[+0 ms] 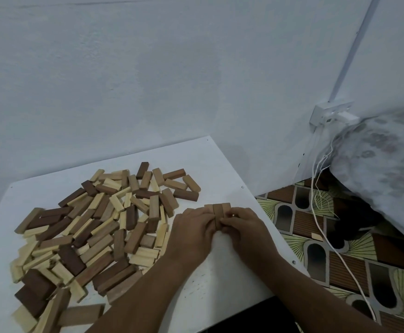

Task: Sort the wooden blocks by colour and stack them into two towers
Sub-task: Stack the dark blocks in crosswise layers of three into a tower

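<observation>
Blocks [95,227], light and dark mixed, heaped unsorted across the left of the white table [222,169]. Three brown blocks [217,209] side by side near the right edge, pressed together by curled fingers of left hand [191,224] and right hand [243,224]. Progress: apparently first layer only; no towers standing.

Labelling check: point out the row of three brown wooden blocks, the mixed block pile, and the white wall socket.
row of three brown wooden blocks [217,207]: head view, middle block's top.
mixed block pile [100,227]: head view, pile's centre.
white wall socket [325,114]: head view, faceplate.
</observation>
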A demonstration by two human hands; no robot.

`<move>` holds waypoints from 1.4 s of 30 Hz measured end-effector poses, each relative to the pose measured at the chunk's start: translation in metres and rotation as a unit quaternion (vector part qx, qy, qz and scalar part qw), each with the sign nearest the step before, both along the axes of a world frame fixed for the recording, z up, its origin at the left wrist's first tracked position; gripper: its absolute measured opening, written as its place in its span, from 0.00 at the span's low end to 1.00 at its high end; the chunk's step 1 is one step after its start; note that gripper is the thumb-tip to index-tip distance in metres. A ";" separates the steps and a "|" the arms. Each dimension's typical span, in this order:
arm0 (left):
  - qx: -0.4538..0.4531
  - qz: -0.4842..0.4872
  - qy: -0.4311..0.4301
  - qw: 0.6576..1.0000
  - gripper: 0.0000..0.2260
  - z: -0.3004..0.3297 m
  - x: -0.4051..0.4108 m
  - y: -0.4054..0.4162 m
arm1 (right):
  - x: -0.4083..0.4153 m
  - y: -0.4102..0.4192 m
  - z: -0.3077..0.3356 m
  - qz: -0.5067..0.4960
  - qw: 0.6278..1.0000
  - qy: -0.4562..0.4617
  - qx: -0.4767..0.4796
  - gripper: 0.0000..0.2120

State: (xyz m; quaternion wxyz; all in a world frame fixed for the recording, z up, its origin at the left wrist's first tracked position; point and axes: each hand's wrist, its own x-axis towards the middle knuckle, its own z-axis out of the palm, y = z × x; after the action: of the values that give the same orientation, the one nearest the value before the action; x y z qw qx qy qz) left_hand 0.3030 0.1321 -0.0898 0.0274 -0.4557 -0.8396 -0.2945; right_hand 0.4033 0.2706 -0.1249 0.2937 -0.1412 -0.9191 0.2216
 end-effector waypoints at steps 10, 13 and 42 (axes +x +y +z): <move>0.008 0.009 -0.054 0.998 0.10 -0.010 -0.001 0.004 | 0.001 -0.001 0.000 -0.015 1.000 0.003 0.003 0.09; 0.005 0.014 -0.049 0.999 0.11 -0.011 -0.001 0.006 | 0.002 -0.001 0.002 -0.021 1.000 0.001 0.001 0.09; -0.099 0.035 0.079 0.991 0.04 0.017 -0.087 0.009 | -0.087 0.021 0.037 -0.007 0.996 0.049 -0.069 0.03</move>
State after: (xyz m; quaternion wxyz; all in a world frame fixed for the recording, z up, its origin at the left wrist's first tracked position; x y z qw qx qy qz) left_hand 0.2164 0.1410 -0.0733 0.0591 -0.4481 -0.8753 -0.1722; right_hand 0.3159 0.2912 -0.0881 0.3296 -0.1566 -0.8852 0.2886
